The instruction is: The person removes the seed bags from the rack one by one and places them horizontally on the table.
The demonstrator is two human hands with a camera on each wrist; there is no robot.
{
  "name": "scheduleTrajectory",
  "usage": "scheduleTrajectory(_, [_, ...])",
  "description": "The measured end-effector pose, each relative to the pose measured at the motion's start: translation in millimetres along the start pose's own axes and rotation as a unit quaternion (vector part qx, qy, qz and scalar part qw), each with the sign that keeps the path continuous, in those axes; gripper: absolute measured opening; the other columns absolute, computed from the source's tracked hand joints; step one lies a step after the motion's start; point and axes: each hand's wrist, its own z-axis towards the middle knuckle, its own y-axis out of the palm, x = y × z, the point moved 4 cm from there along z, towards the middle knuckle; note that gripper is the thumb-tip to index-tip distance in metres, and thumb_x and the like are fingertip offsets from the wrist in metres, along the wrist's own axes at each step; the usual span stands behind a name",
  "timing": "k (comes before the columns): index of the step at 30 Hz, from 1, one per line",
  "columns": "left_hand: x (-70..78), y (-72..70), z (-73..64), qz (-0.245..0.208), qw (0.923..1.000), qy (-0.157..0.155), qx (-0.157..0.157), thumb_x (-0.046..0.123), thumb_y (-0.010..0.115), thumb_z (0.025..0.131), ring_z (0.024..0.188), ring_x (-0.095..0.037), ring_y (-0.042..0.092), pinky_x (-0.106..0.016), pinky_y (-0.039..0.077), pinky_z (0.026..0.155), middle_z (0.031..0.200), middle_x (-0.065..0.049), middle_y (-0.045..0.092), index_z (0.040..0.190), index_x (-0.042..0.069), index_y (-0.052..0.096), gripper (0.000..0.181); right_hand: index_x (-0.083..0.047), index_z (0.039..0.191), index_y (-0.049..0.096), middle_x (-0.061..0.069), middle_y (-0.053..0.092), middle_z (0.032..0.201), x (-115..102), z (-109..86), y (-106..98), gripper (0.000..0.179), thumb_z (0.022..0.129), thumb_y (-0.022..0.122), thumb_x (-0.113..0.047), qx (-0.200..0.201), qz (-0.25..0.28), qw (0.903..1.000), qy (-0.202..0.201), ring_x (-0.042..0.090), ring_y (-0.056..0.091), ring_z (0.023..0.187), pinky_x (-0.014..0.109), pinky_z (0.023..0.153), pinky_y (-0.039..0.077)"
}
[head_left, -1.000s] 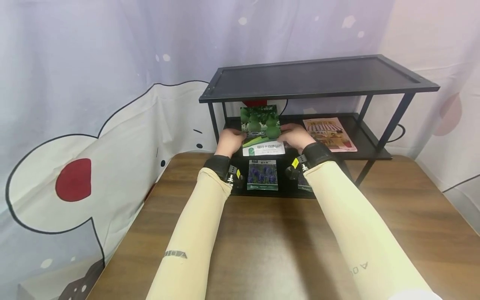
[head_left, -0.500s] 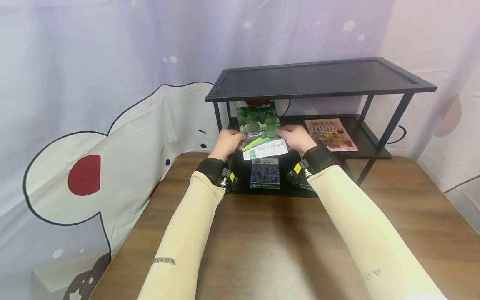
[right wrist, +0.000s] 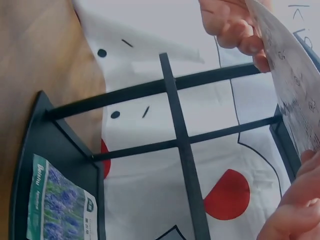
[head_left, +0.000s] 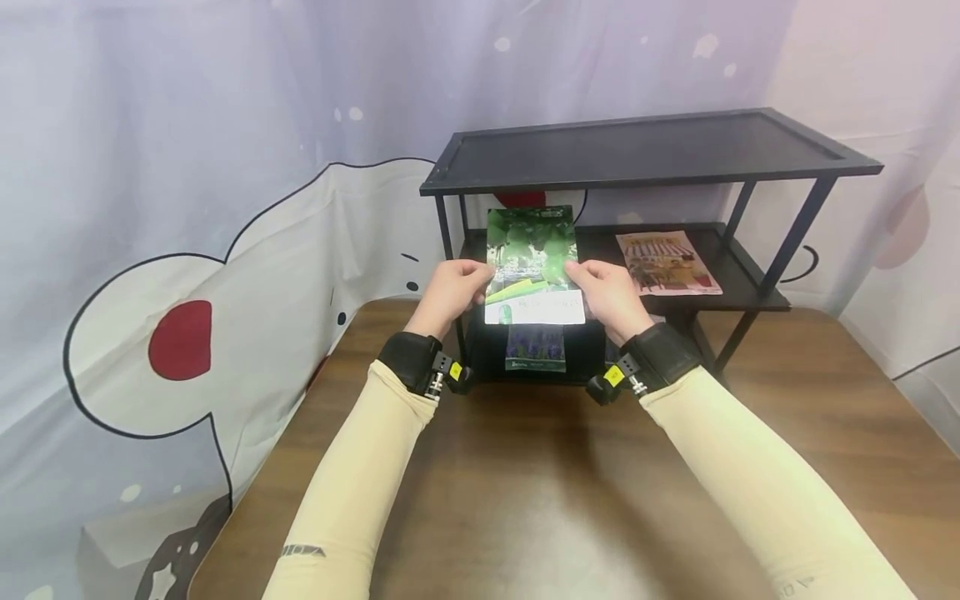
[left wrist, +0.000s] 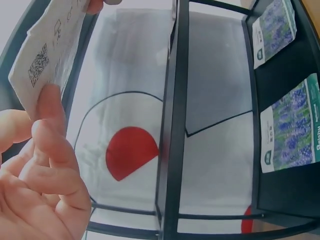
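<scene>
Between my two hands is a flat packet (head_left: 534, 250) with green gourds pictured on its front and a white band along its lower edge. My left hand (head_left: 448, 292) pinches its left edge between thumb and fingers. The right edge is pinched by my right hand (head_left: 609, 296). In the left wrist view the packet's pale back shows a QR code. It is held up in front of the black rack (head_left: 645, 152), tilted, with glare on its face. Below it, a packet with purple flowers (head_left: 536, 348) lies on the rack's bottom shelf, its upper part hidden.
On the middle shelf, to the right, lies a pink packet with a striped awning (head_left: 670, 263). A second purple-flower packet (left wrist: 274, 32) is on the bottom shelf, mostly hidden in the head view. Black posts (head_left: 797, 233) frame the rack, which stands on a wooden table (head_left: 525, 483).
Both hands have drawn the gourd packet back from the rack, nearer to me. It looks larger and covers more of the purple-flower packet below. Both hands have kept their hold.
</scene>
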Motion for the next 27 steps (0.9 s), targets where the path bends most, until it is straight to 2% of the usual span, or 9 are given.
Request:
scheduleTrajectory(3, [-1.8, 0.9, -5.3, 0.005, 1.0, 0.001, -0.005, 0.031, 0.06, 0.09, 0.071, -0.02, 0.057, -0.027, 0.042, 0.062, 0.076, -0.004, 0.059, 0.098, 0.011, 0.069, 0.024, -0.006, 0.083, 0.061, -0.002, 0.06, 0.065, 3, -6.1, -2, 0.035, 0.091, 0.057, -0.04, 0.001, 0.016, 0.9999, -0.003, 0.01, 0.057, 0.056, 0.026, 0.053, 0.049])
scheduleTrajectory(8, [-12.0, 2.5, -11.3, 0.006, 0.9998, -0.01, -0.015, 0.033, 0.061, 0.089, 0.068, -0.017, 0.055, -0.032, 0.043, 0.066, 0.076, -0.006, 0.061, 0.096, 0.013, 0.07, 0.023, -0.003, 0.09, 0.062, 0.0, 0.062, 0.069, 9, -14.4, -1, 0.037, 0.091, 0.056, -0.039, -0.014, 0.012, 0.9998, -0.007, 0.011, 0.059, 0.059, 0.026, 0.056, 0.051])
scheduleTrajectory(15, [-21.8, 5.7, -20.3, -0.032, 0.9994, -0.003, -0.013, 0.031, 0.063, 0.088, 0.069, -0.022, 0.056, -0.029, 0.043, 0.064, 0.073, -0.006, 0.058, 0.091, 0.01, 0.07, 0.022, -0.002, 0.09, 0.06, -0.002, 0.047, 0.058, 15, -29.2, 0, 0.039, 0.092, 0.055, -0.041, -0.014, -0.014, 0.9996, -0.019, 0.012, 0.046, 0.052, 0.025, 0.051, 0.042])
scheduleTrajectory(21, [-28.8, 8.3, -29.2, -0.063, 0.998, -0.002, -0.012, 0.026, 0.064, 0.088, 0.064, -0.02, 0.054, -0.025, 0.04, 0.059, 0.067, -0.006, 0.055, 0.089, 0.006, 0.069, 0.02, 0.0, 0.089, 0.06, 0.0, 0.045, 0.057, 21, -38.3, 1, 0.039, 0.093, 0.054, -0.039, -0.019, -0.007, 0.9995, -0.025, 0.013, 0.046, 0.051, 0.026, 0.049, 0.04])
scheduleTrajectory(27, [-36.3, 10.0, -36.9, -0.079, 0.9966, 0.005, -0.022, 0.024, 0.064, 0.088, 0.064, -0.021, 0.053, -0.026, 0.04, 0.06, 0.066, -0.007, 0.054, 0.087, 0.004, 0.068, 0.021, 0.003, 0.092, 0.061, 0.002, 0.05, 0.058, 26, -44.8, 3, 0.04, 0.093, 0.055, -0.036, -0.028, -0.003, 0.9995, -0.015, 0.014, 0.049, 0.052, 0.026, 0.049, 0.041])
